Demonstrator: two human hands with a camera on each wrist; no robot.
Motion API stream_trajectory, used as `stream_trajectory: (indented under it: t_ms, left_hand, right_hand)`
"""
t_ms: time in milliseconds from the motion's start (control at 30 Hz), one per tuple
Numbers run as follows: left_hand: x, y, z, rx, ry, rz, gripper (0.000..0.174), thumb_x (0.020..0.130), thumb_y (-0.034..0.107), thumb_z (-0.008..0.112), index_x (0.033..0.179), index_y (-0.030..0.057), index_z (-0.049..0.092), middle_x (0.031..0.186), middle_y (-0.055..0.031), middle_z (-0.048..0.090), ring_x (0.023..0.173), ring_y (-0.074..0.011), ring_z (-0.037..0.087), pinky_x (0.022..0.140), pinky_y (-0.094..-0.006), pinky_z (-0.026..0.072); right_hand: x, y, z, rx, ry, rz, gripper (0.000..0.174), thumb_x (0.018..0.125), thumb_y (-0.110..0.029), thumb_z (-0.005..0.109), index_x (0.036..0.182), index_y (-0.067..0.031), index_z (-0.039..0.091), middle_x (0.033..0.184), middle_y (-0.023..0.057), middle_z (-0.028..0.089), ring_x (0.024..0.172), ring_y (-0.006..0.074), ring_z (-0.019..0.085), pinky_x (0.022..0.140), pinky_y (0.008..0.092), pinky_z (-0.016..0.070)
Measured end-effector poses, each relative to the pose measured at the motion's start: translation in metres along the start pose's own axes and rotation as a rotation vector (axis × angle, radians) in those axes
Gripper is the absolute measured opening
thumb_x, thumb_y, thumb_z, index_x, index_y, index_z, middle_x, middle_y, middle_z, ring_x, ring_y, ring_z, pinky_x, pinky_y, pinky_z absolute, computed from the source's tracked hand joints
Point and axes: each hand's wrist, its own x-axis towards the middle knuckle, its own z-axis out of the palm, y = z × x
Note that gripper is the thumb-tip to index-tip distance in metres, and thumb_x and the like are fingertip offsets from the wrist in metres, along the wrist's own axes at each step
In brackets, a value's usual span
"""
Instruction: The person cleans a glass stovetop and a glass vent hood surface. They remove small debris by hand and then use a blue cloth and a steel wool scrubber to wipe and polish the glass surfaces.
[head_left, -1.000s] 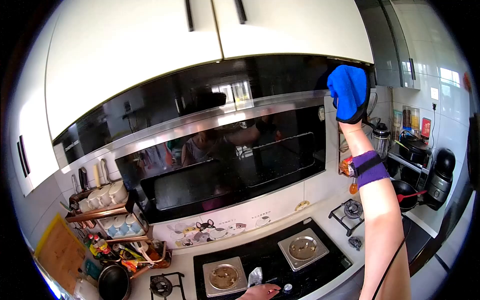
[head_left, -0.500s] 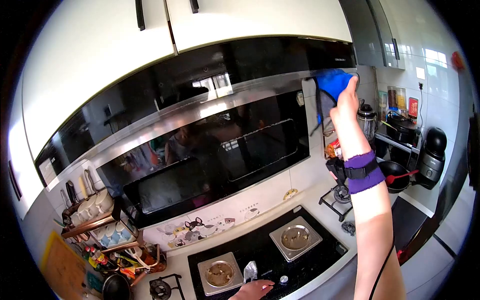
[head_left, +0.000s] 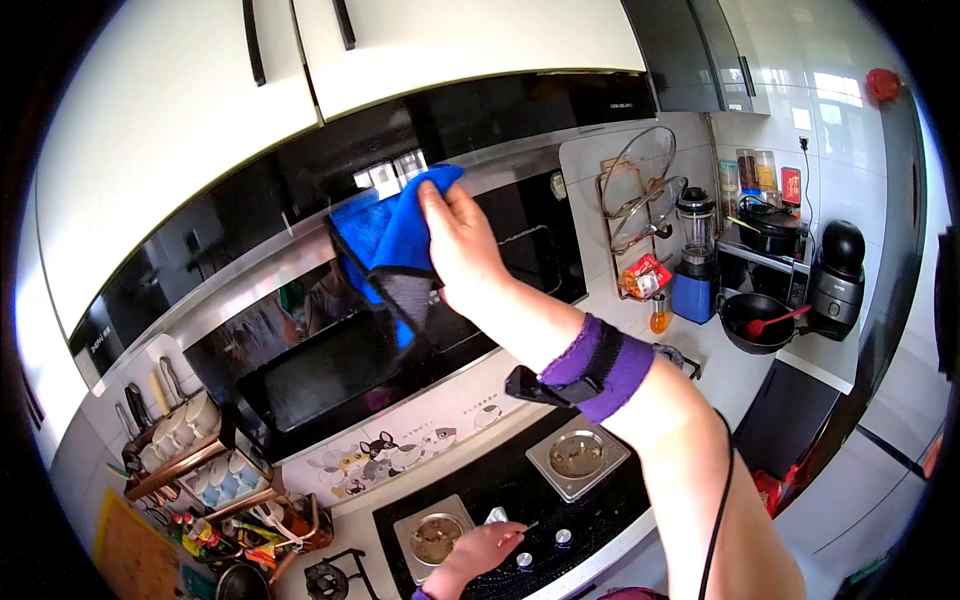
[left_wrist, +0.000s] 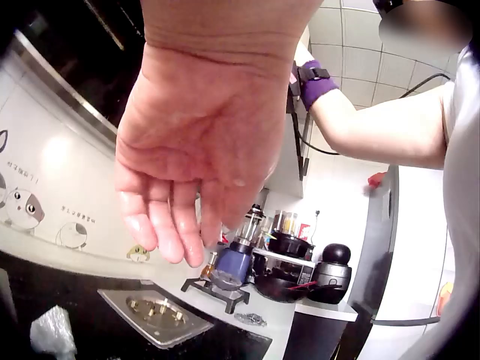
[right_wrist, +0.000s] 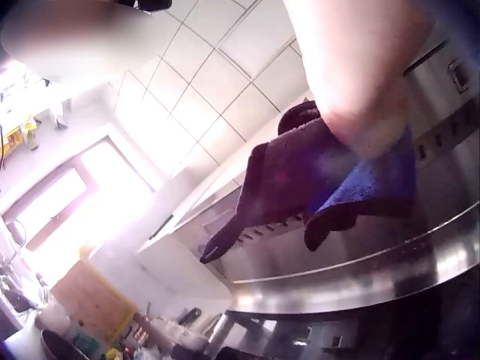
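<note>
Your right hand (head_left: pixel 455 240) has its grip closed on the blue cloth (head_left: pixel 385 235), thumb and fingers pinching its upper edge. The cloth lies against the front of the range hood (head_left: pixel 250 350), about halfway along it, over the brushed steel band between the upper black strip and the lower glass panel. I'd judge the wipe to be partway through. The whole front is glossy and mirror-like, so you cannot tell from here which stretches are already done and which are left. The cloth is soft, thick-piled microfibre, blue on one face and grey on the other, and it is folded so a loose corner hangs down. The hood is hard, flat and angular – dark glass and metal. Your left hand (head_left: pixel 480 548) holds nothing. Its fingers are relaxed, low over the front of the black glass hob (head_left: pixel 520 490) set in the worktop (head_left: pixel 720 365).
</note>
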Motion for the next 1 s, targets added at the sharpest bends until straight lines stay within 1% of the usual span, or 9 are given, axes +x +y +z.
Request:
stream_trajectory:
  t_ms: [133,233,367,400,500,567,633,800,1000]
  left_hand:
    - [0.014,0.029,-0.049,0.058,0.087,-0.005,0.026,0.097,0.029,0.063,0.118,0.0173,0.071,0.098,-0.0111,0.073,0.085,-0.0278,0.071,0.072,-0.0380,0.0567]
    - [0.033,0.031,-0.062,0.127,0.153,0.115,0.023,0.095,0.022,0.065,0.116,0.0166,0.073,0.093,-0.0080,0.074,0.077,-0.0212,0.071,0.067,-0.0334,0.0565]
    - [0.057,0.059,-0.088,0.186,0.211,0.157,0.022,0.094,0.021,0.066,0.115,0.0165,0.073,0.094,-0.0084,0.074,0.076,-0.0210,0.071,0.067,-0.0344,0.0564]
    - [0.061,0.070,-0.097,0.203,0.250,0.168,0.023,0.094,0.019,0.066,0.116,0.0164,0.073,0.095,-0.0090,0.074,0.075,-0.0200,0.070,0.066,-0.0337,0.0565]
    - [0.073,0.109,-0.134,0.225,0.353,0.206,0.023,0.092,0.017,0.068,0.114,0.0124,0.072,0.095,-0.0074,0.072,0.075,-0.0229,0.070,0.065,-0.0347,0.0563]
    - [0.080,0.125,-0.163,0.174,0.410,0.243,0.024,0.092,0.012,0.067,0.116,0.0098,0.071,0.095,-0.0085,0.071,0.075,-0.0221,0.070,0.065,-0.0330,0.0563]
    - [0.077,0.148,-0.192,0.103,0.513,0.313,0.026,0.093,0.006,0.066,0.119,0.0063,0.070,0.097,-0.0106,0.070,0.078,-0.0188,0.070,0.067,-0.0302,0.0565]
    - [0.070,0.171,-0.237,-0.129,0.634,0.301,0.033,0.100,0.012,0.061,0.131,0.0012,0.062,0.101,-0.0055,0.071,0.085,-0.0093,0.062,0.080,-0.0253,0.0523]
    - [0.075,0.183,-0.268,-0.329,0.755,0.342,0.035,0.106,0.023,0.054,0.134,0.0020,0.059,0.104,-0.0036,0.070,0.083,-0.0079,0.062,0.078,-0.0248,0.0528]
  right_hand:
    - [0.022,-0.036,-0.059,-0.078,0.087,0.006,0.026,0.103,-0.032,0.060,0.104,-0.0063,0.064,0.094,0.0019,0.066,0.085,0.0110,0.059,0.079,0.0296,0.0485]
    - [0.043,-0.061,-0.101,-0.105,0.128,0.027,0.026,0.101,-0.032,0.062,0.106,-0.0063,0.066,0.098,0.0041,0.071,0.085,0.0119,0.064,0.081,0.0305,0.0520]
    - [0.076,-0.090,-0.151,-0.044,0.307,0.143,0.030,0.101,-0.036,0.062,0.107,-0.0066,0.065,0.099,0.0053,0.071,0.086,0.0168,0.065,0.082,0.0350,0.0540]
    - [0.086,-0.100,-0.165,-0.018,0.343,0.139,0.041,0.098,-0.041,0.066,0.115,-0.0040,0.066,0.111,0.0112,0.072,0.096,0.0246,0.069,0.090,0.0429,0.0558]
    - [0.106,-0.106,-0.200,-0.138,0.401,0.061,0.042,0.097,-0.042,0.067,0.115,-0.0045,0.066,0.112,0.0109,0.072,0.097,0.0262,0.069,0.091,0.0451,0.0555]
    - [0.127,-0.120,-0.230,0.012,0.527,0.139,0.042,0.099,-0.042,0.063,0.116,-0.0038,0.064,0.107,0.0081,0.071,0.093,0.0211,0.067,0.088,0.0395,0.0557]
    - [0.148,-0.121,-0.263,-0.007,0.450,0.085,0.042,0.100,-0.041,0.063,0.117,-0.0029,0.064,0.110,0.0098,0.070,0.097,0.0217,0.067,0.088,0.0392,0.0555]
    - [0.143,-0.100,-0.237,0.078,0.550,-0.004,0.046,0.103,-0.042,0.058,0.119,0.0010,0.060,0.110,0.0099,0.067,0.096,0.0190,0.064,0.087,0.0358,0.0536]
    - [0.059,-0.047,-0.087,0.021,0.401,-0.069,0.036,0.102,-0.036,0.059,0.114,-0.0024,0.061,0.102,0.0076,0.066,0.090,0.0153,0.060,0.084,0.0347,0.0502]
